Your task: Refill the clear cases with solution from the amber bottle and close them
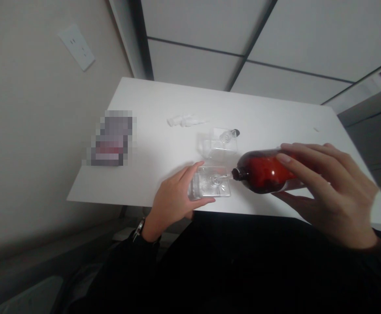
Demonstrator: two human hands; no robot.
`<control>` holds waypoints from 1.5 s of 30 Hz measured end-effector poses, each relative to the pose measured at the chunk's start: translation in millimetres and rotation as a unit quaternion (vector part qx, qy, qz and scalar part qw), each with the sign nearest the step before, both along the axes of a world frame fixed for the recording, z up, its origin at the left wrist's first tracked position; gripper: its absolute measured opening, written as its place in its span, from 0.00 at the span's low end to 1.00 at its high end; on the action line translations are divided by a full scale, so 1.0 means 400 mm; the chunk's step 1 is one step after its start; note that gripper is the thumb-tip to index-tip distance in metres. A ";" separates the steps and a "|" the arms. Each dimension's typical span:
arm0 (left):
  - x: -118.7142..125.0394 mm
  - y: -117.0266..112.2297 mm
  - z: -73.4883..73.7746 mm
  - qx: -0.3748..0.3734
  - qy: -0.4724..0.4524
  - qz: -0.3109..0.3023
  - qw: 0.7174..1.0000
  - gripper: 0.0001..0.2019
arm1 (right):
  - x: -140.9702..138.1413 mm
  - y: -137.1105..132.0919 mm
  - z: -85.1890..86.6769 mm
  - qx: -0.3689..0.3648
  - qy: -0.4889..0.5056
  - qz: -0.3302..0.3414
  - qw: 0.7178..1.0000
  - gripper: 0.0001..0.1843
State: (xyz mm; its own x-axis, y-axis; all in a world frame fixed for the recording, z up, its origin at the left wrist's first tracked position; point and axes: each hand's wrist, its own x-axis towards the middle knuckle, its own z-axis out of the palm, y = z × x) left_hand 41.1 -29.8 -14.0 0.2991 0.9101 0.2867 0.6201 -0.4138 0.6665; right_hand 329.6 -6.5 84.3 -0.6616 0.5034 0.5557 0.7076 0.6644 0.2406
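Amber bottle (265,173) of glossy, smooth plastic or glass, clear square bottle (208,184) that looked like shiny glass, white counter (177,102) with a smooth matt top, black sleeve (121,270) of matt cloth, white wall plate (76,47) of smooth plastic

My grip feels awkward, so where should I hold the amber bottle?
Hold the amber bottle around its wide body, from the right, as your right hand does: that's its broadest part, while the narrow neck points left at the clear container and should stay free.
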 end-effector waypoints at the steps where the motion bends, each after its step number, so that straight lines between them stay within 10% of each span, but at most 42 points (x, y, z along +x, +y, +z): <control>1: 0.000 0.000 0.000 0.001 -0.001 0.000 1.000 0.42 | 0.000 0.000 0.001 0.000 -0.002 0.001 1.000 0.49; 45: -0.001 0.001 -0.001 0.014 0.010 -0.004 1.000 0.41 | 0.008 -0.003 0.033 -0.002 -0.023 -0.002 1.000 0.53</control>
State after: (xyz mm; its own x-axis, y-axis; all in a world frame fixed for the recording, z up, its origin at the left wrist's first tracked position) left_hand 40.6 -29.4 -14.5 0.3118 0.8993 0.3067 0.6295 -0.4373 0.6423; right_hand 333.0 -7.6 97.6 -0.6848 0.5080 0.5225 0.6983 0.6624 0.2712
